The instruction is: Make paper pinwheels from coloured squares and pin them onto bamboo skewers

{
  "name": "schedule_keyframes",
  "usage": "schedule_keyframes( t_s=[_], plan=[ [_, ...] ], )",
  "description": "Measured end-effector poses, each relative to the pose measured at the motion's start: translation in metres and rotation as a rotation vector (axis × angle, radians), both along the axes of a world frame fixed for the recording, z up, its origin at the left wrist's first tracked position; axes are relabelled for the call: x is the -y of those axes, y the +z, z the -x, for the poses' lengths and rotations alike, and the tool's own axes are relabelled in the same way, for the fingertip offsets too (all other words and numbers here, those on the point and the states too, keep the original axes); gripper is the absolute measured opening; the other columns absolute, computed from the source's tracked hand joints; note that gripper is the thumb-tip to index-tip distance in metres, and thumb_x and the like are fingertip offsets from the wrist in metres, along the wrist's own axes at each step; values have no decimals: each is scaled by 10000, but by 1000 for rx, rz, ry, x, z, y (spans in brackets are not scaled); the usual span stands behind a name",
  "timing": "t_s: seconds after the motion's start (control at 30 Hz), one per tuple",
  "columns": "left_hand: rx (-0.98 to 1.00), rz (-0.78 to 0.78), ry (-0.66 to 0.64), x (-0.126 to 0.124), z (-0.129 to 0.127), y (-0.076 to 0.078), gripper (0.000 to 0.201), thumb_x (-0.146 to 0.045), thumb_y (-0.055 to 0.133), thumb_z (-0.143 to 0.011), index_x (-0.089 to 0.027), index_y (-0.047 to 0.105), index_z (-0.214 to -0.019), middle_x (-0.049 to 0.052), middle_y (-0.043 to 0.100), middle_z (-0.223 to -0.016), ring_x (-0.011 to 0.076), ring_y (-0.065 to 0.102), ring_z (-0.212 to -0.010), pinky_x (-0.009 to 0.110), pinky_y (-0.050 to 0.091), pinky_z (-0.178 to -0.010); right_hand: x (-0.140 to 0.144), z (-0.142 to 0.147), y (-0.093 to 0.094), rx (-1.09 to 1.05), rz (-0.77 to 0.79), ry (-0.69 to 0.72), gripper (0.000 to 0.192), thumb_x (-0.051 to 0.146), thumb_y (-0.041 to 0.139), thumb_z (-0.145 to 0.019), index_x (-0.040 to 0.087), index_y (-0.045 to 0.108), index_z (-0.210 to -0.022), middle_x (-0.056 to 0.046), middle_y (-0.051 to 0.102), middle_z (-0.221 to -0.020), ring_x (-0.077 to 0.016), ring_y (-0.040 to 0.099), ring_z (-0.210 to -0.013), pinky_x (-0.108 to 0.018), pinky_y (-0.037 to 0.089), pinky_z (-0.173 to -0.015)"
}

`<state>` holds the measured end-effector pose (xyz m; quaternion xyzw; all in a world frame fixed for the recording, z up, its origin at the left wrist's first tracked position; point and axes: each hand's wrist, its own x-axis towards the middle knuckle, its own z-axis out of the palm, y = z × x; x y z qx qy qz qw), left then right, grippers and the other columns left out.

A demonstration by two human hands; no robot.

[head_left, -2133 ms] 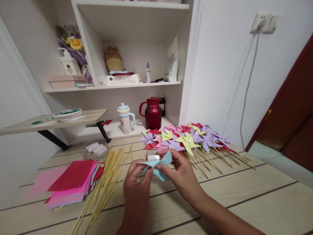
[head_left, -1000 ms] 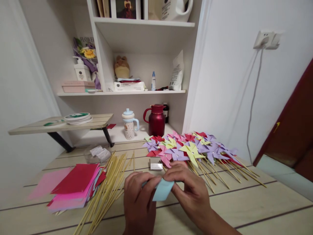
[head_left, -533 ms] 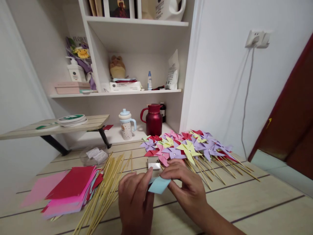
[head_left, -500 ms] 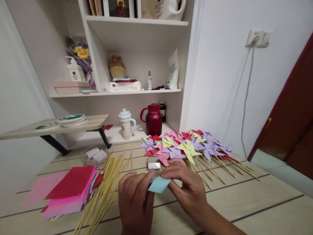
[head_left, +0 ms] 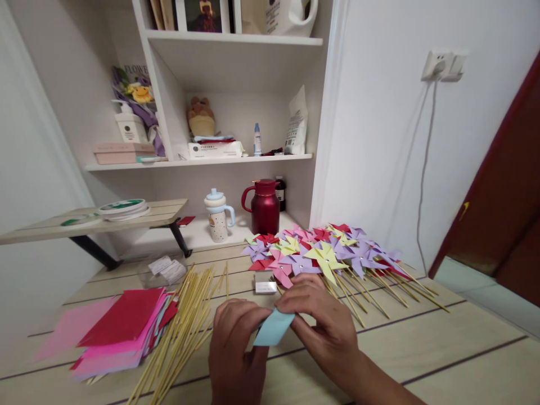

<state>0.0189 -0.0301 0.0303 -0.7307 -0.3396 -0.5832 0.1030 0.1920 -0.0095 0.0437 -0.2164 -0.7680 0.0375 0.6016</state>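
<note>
blue paper (head_left: 273,329) lower now, between both hands' fingers (head_left: 253,315)

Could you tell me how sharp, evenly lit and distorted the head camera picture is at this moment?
Head view: soft, even light with only faint shadows; no glare on the table. Wide-angle bending curves the shelf unit and the wall edges. The stack of coloured paper at the left looks smeared; the left hand, the right hand and the light blue paper they hold are slightly soft; the pinwheels are crisper.
</note>
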Motion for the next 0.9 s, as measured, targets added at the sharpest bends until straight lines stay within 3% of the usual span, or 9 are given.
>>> schedule_keyframes(
  t_s=[0.27,0.4,0.57,0.67,0.8,0.9],
  plan=[
    [39,136,-54,-1,-1,-2,161,-145,643,-845,-263,673,-950,-8,692,-876,138,657,-836,232,533,-745,-2,0,0,-10,6,11,285,42,626,-839,282,673,-986,3,744,-834,-185,691,-751,-432,491,-878],
    [41,106,-31,0,-1,-1,145,-149,635,-849,-264,680,-925,-22,700,-853,129,661,-816,225,525,-744,-2,4,-6,-140,161,21,295,85,667,-835,298,639,-1037,16,735,-819,-191,672,-846,-361,507,-822],
    [2,73,-6,2,1,-2,140,-170,630,-847,-263,702,-924,0,722,-847,160,675,-795,266,536,-742,-2,8,-11,-318,401,141,399,90,694,-803,305,554,-1108,29,720,-832,-160,663,-777,-301,520,-775],
    [23,90,-4,2,1,-2,158,-153,637,-837,-265,712,-918,1,728,-840,167,680,-792,274,542,-741,-3,8,-10,-360,518,196,303,130,702,-789,269,586,-1032,7,706,-822,-174,655,-770,-300,527,-722],
    [191,207,-17,2,-6,0,105,-184,672,-823,-265,730,-856,-18,729,-819,150,687,-774,239,544,-708,-5,5,-9,-307,633,212,88,203,726,-773,227,664,-830,-15,681,-796,-183,628,-755,-291,510,-657],
    [346,326,-36,0,-12,0,73,-216,678,-819,-251,742,-827,-17,737,-804,149,691,-753,224,543,-680,-6,5,-8,-290,683,201,82,204,745,-749,223,681,-796,-2,666,-766,-161,598,-704,-261,482,-595]
  ],
)
